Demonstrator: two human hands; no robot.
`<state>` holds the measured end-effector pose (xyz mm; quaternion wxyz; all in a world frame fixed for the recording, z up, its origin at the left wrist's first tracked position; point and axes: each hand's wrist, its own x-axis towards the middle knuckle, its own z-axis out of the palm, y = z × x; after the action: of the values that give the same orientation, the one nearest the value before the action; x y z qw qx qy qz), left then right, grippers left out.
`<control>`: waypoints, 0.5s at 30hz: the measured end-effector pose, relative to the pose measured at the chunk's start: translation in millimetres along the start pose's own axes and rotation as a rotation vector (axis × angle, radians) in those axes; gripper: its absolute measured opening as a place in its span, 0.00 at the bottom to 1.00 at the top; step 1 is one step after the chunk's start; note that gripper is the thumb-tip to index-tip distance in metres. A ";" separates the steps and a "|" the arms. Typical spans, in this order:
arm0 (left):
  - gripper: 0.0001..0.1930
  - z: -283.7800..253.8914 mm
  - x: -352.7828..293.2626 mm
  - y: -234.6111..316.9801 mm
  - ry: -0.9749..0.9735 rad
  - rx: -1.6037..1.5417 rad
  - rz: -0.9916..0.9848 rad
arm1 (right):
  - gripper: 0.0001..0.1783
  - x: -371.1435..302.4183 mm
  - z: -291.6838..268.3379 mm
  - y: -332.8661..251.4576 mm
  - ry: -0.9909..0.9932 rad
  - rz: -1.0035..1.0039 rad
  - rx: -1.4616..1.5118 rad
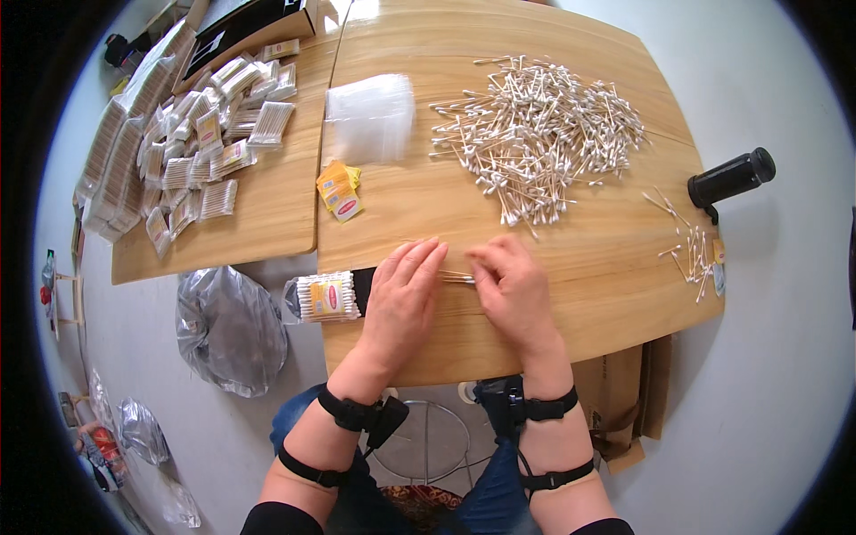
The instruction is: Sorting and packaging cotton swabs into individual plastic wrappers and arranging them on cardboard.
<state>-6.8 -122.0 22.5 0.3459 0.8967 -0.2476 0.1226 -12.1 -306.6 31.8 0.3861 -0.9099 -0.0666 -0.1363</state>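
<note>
My left hand (pixel 406 290) lies palm down near the table's front edge, its fingers stretched out over a black holder (pixel 363 287) that it mostly covers. A clear bag packed with cotton swabs and a yellow card (pixel 328 297) sits at the holder's left end, jutting past the table edge. Close by on the right, my right hand (pixel 515 290) has its fingers curled in a pinch on a few cotton swabs (pixel 457 277), which span the gap between both hands. Their right ends are hidden by my fingers. A large loose heap of cotton swabs (pixel 544 134) spreads farther back.
Clear empty bags (pixel 370 116) and yellow cards (pixel 339 190) lie left of the heap. Filled swab packs (pixel 209 134) pile up on the left table (pixel 276 214). At right are scattered swabs (pixel 691 259) and a black cylinder (pixel 731 178). A grey plastic bag (pixel 230 330) stands below.
</note>
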 end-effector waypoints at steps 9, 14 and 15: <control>0.08 0.2 1.4 7.1 -0.071 0.006 0.008 | 0.19 4.7 -7.6 17.2 0.141 -0.050 -0.296; 0.04 -2.1 -1.7 3.5 -0.067 -0.031 0.034 | 0.09 1.4 -6.5 21.6 0.261 0.006 -0.111; 0.04 -3.7 -1.7 3.2 -0.072 -0.050 0.037 | 0.06 0.6 -8.7 18.3 0.227 0.079 0.002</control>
<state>-10.1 -121.0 26.4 0.3570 0.8868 -0.2791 0.0904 -9.1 -325.6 25.3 0.3971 -0.8901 0.0135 -0.2232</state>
